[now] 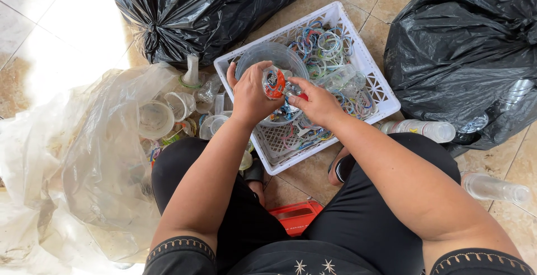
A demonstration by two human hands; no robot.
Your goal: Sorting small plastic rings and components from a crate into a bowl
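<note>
My left hand (250,93) grips a clear plastic cup (271,60) by its rim and holds it over a white plastic basket (378,86). The cup's rim carries a torn lid film in orange and white (274,83). My right hand (316,103) pinches a small red-handled tool (299,95) against that film at the cup's edge. Inside the basket lie several coloured plastic rings (323,43) and a crumpled clear cup (342,78). Both forearms reach forward from my lap, over black trousers.
A clear plastic sack (84,157) with several used cups (156,119) lies at the left. Two tied black rubbish bags (196,6) (464,46) stand behind and to the right. Stacked clear cups (423,129) (495,188) lie on the tiled floor at right. A red object (295,216) sits between my legs.
</note>
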